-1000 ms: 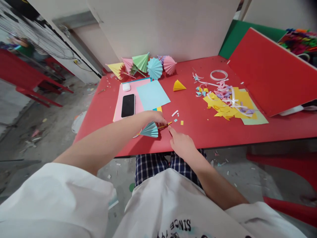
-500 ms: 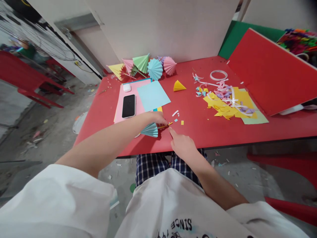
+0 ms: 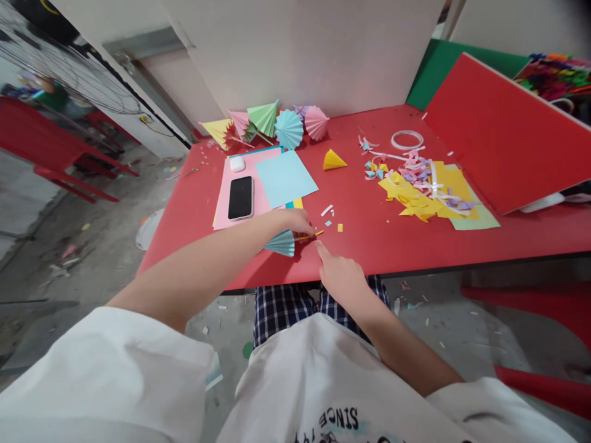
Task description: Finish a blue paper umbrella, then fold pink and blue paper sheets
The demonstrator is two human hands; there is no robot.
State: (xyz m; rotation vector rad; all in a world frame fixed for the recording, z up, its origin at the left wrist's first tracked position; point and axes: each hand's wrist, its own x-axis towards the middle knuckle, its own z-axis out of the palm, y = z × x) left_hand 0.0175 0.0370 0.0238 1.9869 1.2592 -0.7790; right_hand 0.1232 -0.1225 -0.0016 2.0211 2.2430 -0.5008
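My left hand (image 3: 301,223) is closed round the thin yellow-orange stick (image 3: 319,234) of a pale blue pleated paper umbrella (image 3: 281,243). The umbrella's folded top lies under my left wrist, partly covered by the forearm, and its stick points right. Just below the stick's free end is my right hand (image 3: 342,271), index finger reaching to it and the other fingers curled under. Whether a small piece is pinched there is hidden. Small paper scraps (image 3: 328,223) and a yellow paper square (image 3: 340,227) lie just beyond the fingertips.
Several finished paper umbrellas (image 3: 289,129) stand along the wall. A phone (image 3: 241,197), a white case (image 3: 237,163) and blue paper (image 3: 286,178) lie at left. A folded yellow cone (image 3: 334,160), tape roll (image 3: 407,140), yellow scraps (image 3: 410,197) and a red board (image 3: 503,135) are further right.
My left fingers have shifted slightly along the stick, and my right hand has moved a touch down and right. The umbrella stays in nearly the same place.
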